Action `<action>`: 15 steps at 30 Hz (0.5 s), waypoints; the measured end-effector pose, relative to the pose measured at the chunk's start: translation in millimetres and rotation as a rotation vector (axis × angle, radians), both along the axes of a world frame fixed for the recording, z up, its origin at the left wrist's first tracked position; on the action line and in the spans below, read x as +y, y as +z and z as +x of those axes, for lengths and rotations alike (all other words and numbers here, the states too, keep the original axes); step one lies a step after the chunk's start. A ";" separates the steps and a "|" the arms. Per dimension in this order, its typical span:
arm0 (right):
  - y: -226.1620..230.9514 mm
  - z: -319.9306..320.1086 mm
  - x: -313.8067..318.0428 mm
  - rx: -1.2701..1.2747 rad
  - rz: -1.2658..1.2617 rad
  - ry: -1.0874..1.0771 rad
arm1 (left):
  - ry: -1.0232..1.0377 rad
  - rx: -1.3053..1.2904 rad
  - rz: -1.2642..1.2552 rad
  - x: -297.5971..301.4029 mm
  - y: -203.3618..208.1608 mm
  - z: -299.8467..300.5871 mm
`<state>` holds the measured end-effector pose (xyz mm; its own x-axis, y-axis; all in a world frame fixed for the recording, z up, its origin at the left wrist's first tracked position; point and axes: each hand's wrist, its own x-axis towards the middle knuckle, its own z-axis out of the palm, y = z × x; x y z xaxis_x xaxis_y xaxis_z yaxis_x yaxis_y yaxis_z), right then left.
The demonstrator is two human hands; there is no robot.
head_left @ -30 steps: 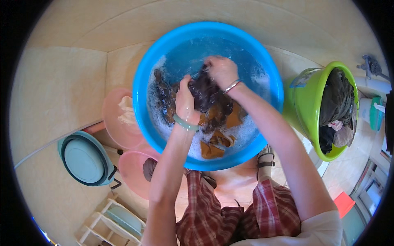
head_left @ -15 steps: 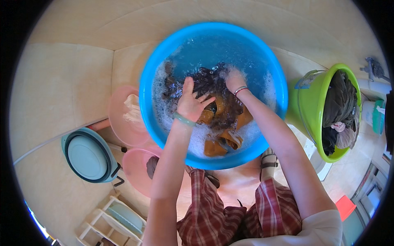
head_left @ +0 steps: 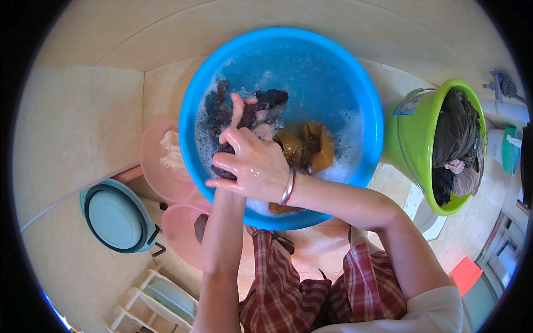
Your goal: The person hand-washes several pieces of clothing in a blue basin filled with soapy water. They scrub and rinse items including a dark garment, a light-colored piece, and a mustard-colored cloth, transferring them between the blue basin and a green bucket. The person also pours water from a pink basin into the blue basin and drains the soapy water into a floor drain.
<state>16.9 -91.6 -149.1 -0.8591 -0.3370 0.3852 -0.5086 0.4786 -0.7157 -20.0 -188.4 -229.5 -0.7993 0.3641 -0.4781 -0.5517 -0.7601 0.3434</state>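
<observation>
The right hand [head_left: 252, 166], wet and soapy, is closing its fingers [head_left: 225, 164] over a dark garment [head_left: 261, 108] and covering the left hand [head_left: 237, 111], of which only fingers curled into the same cloth are showing, so its full grip cannot be told. The garment is lying in suds at about nine o'clock inside the blue basin [head_left: 366, 94], with a brown cloth [head_left: 308, 147] just beside it toward the centre. Outside the basin, a green bucket [head_left: 413, 139] of dark clothes is sitting at three o'clock, and pink tubs [head_left: 155, 161] and a teal lidded pot [head_left: 114, 216] are sitting at eight o'clock.
</observation>
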 end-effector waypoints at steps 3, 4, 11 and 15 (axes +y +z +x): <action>-22.2 -16.1 -1.6 0.061 -0.045 -0.118 | -0.018 0.010 0.134 -0.6 -16.4 4.5; -26.1 -23.0 -0.8 0.043 -0.075 -0.145 | 0.045 -0.030 0.078 4.3 -12.2 7.1; -123.3 -79.5 78.1 -0.169 0.286 -0.492 | 0.125 -0.139 -0.418 29.6 6.0 -5.4; -143.6 -71.3 103.4 -0.378 0.347 -0.603 | -0.094 0.030 -0.514 2.1 10.3 -8.0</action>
